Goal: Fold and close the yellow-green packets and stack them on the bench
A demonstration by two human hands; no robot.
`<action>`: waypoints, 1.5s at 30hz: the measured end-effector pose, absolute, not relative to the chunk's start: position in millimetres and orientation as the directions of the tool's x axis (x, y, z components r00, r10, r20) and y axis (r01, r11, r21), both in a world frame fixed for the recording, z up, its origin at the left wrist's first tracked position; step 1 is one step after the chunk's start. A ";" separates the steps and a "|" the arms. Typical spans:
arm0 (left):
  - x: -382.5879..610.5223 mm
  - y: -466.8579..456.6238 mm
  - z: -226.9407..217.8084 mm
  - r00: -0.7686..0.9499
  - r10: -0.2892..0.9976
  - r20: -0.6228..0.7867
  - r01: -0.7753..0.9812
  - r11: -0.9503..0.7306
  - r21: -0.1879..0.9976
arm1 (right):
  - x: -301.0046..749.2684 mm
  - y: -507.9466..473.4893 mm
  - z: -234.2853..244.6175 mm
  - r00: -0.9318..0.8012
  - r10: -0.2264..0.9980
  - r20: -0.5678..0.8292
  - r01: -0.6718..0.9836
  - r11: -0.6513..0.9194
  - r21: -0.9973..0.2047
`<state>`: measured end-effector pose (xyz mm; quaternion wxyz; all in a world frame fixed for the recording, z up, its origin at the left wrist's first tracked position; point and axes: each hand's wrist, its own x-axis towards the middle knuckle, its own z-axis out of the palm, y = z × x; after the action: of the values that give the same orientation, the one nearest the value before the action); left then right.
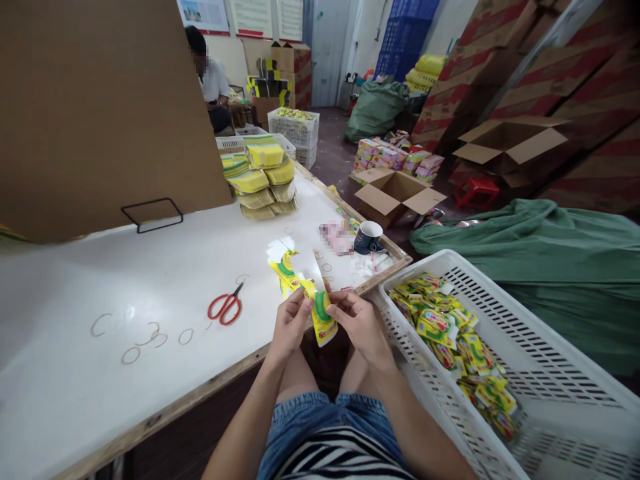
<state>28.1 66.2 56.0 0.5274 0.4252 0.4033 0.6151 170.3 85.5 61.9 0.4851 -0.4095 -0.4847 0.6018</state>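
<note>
Between my two hands, over the table's front edge, is a yellow and green printed card packet [324, 313]. My left hand [291, 321] pinches its left side near the top. On its right side, the thumb and fingers of my right hand [361, 325] are closed. Just beyond the packet, several similar yellow and green card pieces [284, 270] lie fanned on the white table [165, 287]. To the left of my left hand rest red-handled scissors [226, 308], with thin rubber bands [186, 336] scattered around them.
A white plastic crate [500, 293] with many yellow packets [450, 333] stands at my right. Stacked yellow cards [265, 177] and a dark mug [368, 238] are farther back on the table. Open cardboard boxes [397, 193] stand on the floor. Another person [215, 83] sits at the back.
</note>
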 end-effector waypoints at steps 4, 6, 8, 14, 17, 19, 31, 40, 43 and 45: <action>31.7 67.0 53.1 -0.164 0.985 0.042 -0.192 -0.074 0.979 | 168.6 81.9 62.0 -0.146 0.989 -0.023 -0.131 -0.042 -0.991; 34.8 66.6 50.5 -0.184 0.980 0.070 -0.152 -0.098 0.983 | 168.7 81.8 59.3 -0.089 0.996 -0.008 -0.082 -0.015 -0.997; 37.9 64.2 50.3 -0.194 0.975 0.111 -0.144 -0.141 0.980 | 170.4 82.4 56.1 -0.046 0.999 0.022 -0.006 0.022 -1.000; 34.9 51.9 64.6 -0.078 0.991 0.111 -0.147 -0.122 0.982 | 182.1 85.0 55.5 -0.151 0.967 0.203 0.070 0.215 -0.974; 26.8 48.4 70.4 0.072 0.993 0.096 -0.214 -0.079 0.974 | 190.6 88.1 60.6 -0.267 0.935 0.234 -0.009 0.240 -0.971; 22.9 46.7 71.1 0.144 0.987 0.074 -0.266 -0.033 0.963 | 196.1 91.4 64.4 -0.354 0.909 0.220 -0.041 0.220 -0.975; 27.2 46.4 61.0 0.152 0.988 0.010 -0.270 0.032 0.962 | 204.2 101.1 62.2 -0.258 0.918 0.303 0.045 0.324 -0.945; 34.6 47.1 62.9 0.070 0.997 0.044 -0.103 -0.037 0.994 | 207.4 99.4 73.7 -0.439 0.894 0.084 0.288 0.228 -0.930; 35.3 46.9 62.2 0.106 0.994 0.038 -0.092 -0.028 0.995 | 202.6 98.5 71.8 -0.390 0.914 0.109 0.366 0.263 -0.893; 34.8 46.6 61.8 0.114 0.993 0.034 -0.078 -0.025 0.997 | 199.5 98.0 70.7 -0.371 0.921 0.119 0.407 0.277 -0.870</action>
<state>34.8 46.6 61.8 0.5393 0.5156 0.4435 0.4966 199.5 98.0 70.7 0.3270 -0.4555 -0.7289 0.3928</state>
